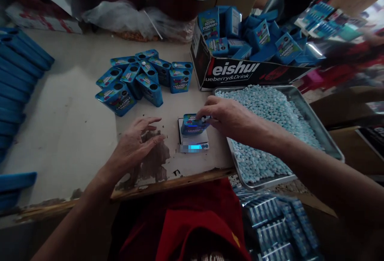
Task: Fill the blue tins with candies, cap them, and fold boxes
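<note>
A small blue candy tin (191, 123) lies on a little white scale (193, 141) with a lit display, near the table's front edge. My right hand (228, 116) reaches in from the right, fingertips pinched at the tin's right end, on something small and pale there. My left hand (134, 143) rests just left of the scale, fingers loosely curled and apart, holding nothing. A metal tray (312, 123) heaped with pale blue candies sits under my right forearm.
Several more blue tins (141, 79) stand grouped at mid-table. A black cardboard box (240, 72) full of blue tins lies behind the tray. Blue stacked pieces (18, 77) line the left edge. Foil packs (276, 229) lie below the tray.
</note>
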